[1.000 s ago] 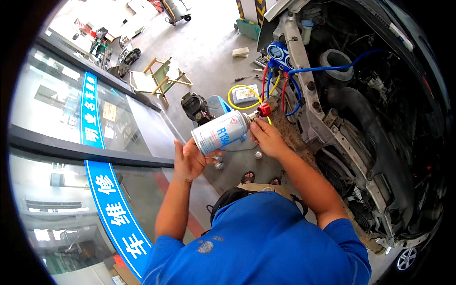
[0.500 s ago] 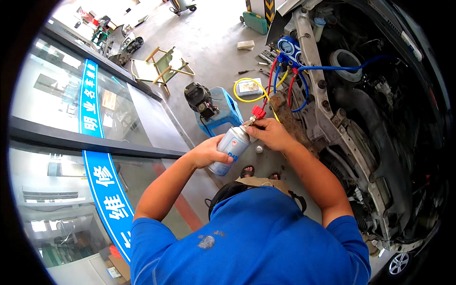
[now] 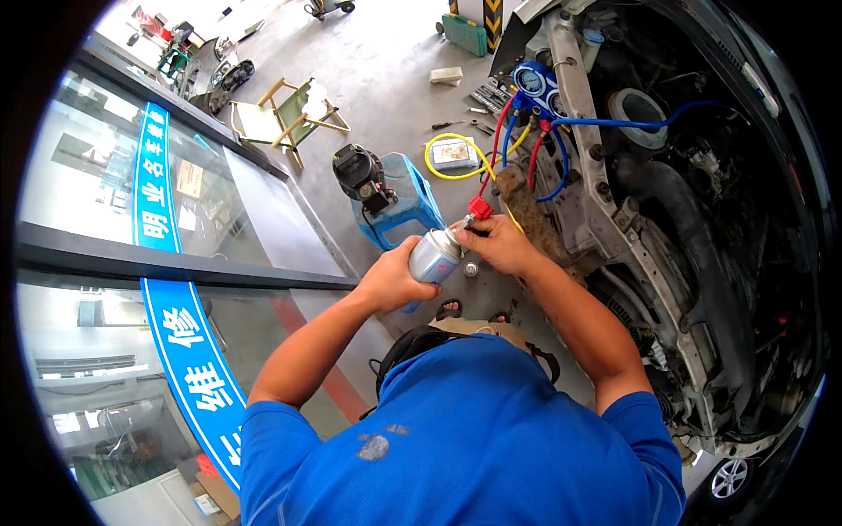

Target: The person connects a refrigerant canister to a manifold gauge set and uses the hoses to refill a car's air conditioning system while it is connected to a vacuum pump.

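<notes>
My left hand (image 3: 395, 276) is wrapped round a silver spray-type refrigerant can (image 3: 435, 252), which tilts with its top away from me. At the can's neck, the fingers of my right hand (image 3: 500, 245) close on a metal can tap valve. Its red knob (image 3: 480, 209) sticks out just beyond those fingers, and a red hose (image 3: 493, 153) hangs near it. A yellow hose (image 3: 430, 158) loops behind. These hoses run toward a blue manifold gauge set (image 3: 537, 86) resting at the front edge of the car's engine bay. My fingers partly hide the valve body.
On my right lies the open engine bay (image 3: 675, 237) with a blue hose (image 3: 649, 124) across it. A blue stool (image 3: 399, 197) bears a black pump (image 3: 360, 180). Beyond stand a folding chair (image 3: 289, 118) and a green case (image 3: 463, 35). Glass panes (image 3: 96, 193) line my left.
My left hand has moved up and forward round the can, covering more of its label. The right hand keeps its grip near the valve, and the whole view has shifted slightly.
</notes>
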Motion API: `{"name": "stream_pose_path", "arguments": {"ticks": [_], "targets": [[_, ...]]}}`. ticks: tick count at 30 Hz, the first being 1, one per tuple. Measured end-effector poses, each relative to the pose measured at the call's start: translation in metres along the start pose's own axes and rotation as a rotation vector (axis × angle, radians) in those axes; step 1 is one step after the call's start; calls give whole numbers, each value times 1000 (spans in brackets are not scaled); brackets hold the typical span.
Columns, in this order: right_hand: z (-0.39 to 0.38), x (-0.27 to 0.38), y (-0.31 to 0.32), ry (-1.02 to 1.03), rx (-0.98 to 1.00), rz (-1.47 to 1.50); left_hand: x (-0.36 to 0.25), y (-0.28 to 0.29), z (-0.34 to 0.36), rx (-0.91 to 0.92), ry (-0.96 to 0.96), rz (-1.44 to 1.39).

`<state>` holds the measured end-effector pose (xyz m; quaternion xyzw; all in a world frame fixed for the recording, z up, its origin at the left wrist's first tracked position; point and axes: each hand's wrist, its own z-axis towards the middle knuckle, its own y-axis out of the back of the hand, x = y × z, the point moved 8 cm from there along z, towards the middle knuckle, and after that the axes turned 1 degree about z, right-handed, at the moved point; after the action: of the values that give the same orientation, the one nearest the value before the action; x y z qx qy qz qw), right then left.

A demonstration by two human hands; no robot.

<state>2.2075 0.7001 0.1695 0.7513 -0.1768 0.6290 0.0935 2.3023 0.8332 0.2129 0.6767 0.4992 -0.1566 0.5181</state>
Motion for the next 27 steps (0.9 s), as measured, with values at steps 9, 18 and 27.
{"name": "stream_pose_path", "arguments": {"ticks": [9, 18, 27], "targets": [[17, -29, -6, 36, -43, -37, 15, 8, 5, -99, 74, 254], [22, 5, 2, -42, -45, 315, 26, 60, -1, 40, -326, -1080], [-2, 56, -2, 95, -186, 210, -18, 41, 9, -123, -528, -1385]]}}
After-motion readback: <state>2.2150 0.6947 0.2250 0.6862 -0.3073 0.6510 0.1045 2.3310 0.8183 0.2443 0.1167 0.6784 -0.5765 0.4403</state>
